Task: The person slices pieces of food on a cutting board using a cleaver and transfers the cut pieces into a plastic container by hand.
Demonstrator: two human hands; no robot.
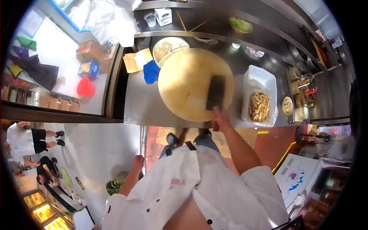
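Observation:
A dark, broad-bladed cleaver [216, 89] lies flat over the right part of a thick round chopping block [184, 86]. Its handle is gripped by my right hand [218, 119], with the fingers wrapped round it at the block's near edge. My left hand [138, 160] hangs low beside my body, away from the counter; its fingers are too small and hidden to make out. To the right of the block stands a clear plastic tub [264, 78] with brown, sliced-looking food [259, 107] in its near half.
Behind the block are a round pale container [163, 48], a blue cloth [151, 72] and a cardboard piece [132, 63]. A shelf above bears a plastic cup [150, 19] and a bowl of chopped greens [240, 25]. Other people [27, 140] are at far left.

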